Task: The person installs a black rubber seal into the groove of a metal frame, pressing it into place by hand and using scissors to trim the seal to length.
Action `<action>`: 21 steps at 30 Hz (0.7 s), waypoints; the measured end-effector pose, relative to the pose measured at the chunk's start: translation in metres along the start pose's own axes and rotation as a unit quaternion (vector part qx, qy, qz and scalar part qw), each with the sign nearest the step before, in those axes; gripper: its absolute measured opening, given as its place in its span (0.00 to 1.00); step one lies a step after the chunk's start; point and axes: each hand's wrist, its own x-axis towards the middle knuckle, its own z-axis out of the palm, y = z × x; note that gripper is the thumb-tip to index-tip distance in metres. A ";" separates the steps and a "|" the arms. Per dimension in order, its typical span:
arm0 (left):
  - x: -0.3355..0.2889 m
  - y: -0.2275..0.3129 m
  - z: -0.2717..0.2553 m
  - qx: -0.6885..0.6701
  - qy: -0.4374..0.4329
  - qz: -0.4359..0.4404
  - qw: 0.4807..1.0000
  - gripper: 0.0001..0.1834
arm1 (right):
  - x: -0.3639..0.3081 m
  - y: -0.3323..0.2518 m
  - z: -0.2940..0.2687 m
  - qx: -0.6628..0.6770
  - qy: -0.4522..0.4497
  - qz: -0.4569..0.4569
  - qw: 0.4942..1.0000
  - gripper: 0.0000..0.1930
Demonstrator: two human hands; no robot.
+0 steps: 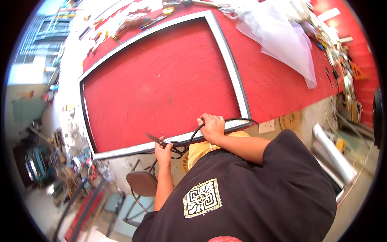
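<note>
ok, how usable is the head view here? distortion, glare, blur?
Head view: strong fisheye, the grey rectangular metal frame bows on the red felt-covered table; top left by the window is washed out; both hands sharp, black rubber cord clear; rim clutter soft, corners black.

Bright daylight, washed-out upper left, fisheye bending, dark rim
</note>
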 end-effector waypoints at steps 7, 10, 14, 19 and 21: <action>-0.120 -0.041 0.036 -0.314 0.104 -0.052 0.942 0.29 | 0.006 0.044 -0.062 0.163 -0.083 -0.207 0.961 0.15; -0.192 -0.059 0.085 -0.477 0.130 -0.102 0.863 0.25 | 0.007 0.062 -0.099 0.179 -0.123 -0.228 0.949 0.13; -0.254 -0.082 0.136 -0.578 0.128 -0.101 0.800 0.27 | 0.003 0.085 -0.135 0.163 -0.236 -0.211 0.935 0.13; -0.288 -0.040 0.159 -0.607 0.085 -0.072 0.787 0.22 | -0.001 0.120 -0.149 0.079 -0.302 -0.217 0.925 0.14; -0.280 -0.040 0.161 -0.605 0.094 -0.079 0.787 0.18 | -0.004 0.133 -0.140 0.080 -0.314 -0.243 0.914 0.15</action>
